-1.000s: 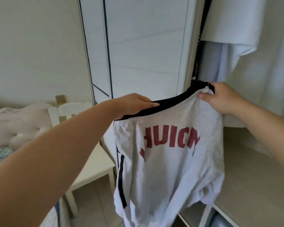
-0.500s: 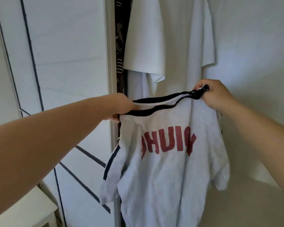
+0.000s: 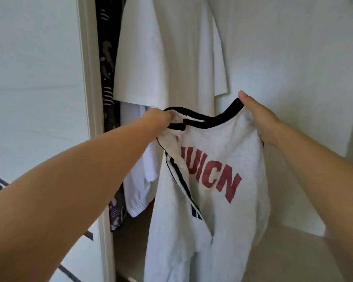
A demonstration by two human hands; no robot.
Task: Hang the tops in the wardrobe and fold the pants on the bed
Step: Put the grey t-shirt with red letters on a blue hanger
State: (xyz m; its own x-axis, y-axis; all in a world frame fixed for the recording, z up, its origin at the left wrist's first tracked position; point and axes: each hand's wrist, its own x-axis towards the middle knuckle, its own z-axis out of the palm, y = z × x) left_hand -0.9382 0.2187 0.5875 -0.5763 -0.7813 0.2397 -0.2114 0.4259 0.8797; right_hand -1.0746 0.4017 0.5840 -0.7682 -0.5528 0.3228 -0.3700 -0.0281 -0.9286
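Left hand (image 3: 160,119) and right hand (image 3: 259,119) each gripped the black-trimmed neckline of the pale grey cotton top with red lettering (image 3: 212,200), stretching it between them. This was judged to keep it spread for hanging. The body of the top hung below both hands, with a white hanging T-shirt (image 3: 167,58) just beyond them, inside the white wardrobe (image 3: 89,78).

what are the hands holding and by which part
One garment: the light grey fabric top with red lettering. The left hand grips one end of its black-trimmed neckline, the right hand the other end.
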